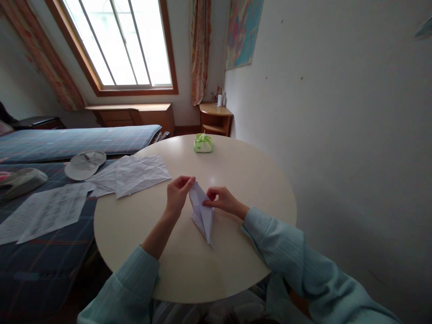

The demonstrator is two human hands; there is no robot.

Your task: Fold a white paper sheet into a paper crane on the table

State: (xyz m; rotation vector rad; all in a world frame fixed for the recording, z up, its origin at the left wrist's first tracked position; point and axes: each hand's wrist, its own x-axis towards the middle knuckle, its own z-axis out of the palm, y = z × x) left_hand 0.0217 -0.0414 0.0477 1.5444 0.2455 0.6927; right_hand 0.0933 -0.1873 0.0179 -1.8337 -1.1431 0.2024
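Observation:
A folded sheet of white paper (201, 211), narrow and pointed at its lower end, is held up just above the round cream table (135, 252). My left hand (178, 193) pinches its top corner between thumb and fingers. On the paper's right edge, my right hand (223, 200) is closed in a pinch, thumb and forefinger forming a small ring. Several creases and layered flaps show along the paper's lower half. Whether its lowest tip touches the tabletop I cannot tell.
Creased white sheets (141, 173) lie across the table's left edge. A green tissue pack (203, 143) sits at the far side. Left of the table, a plaid bed (43, 270) holds printed sheets (50, 211) and a white cap (85, 165). A wall (337, 157) rises at right.

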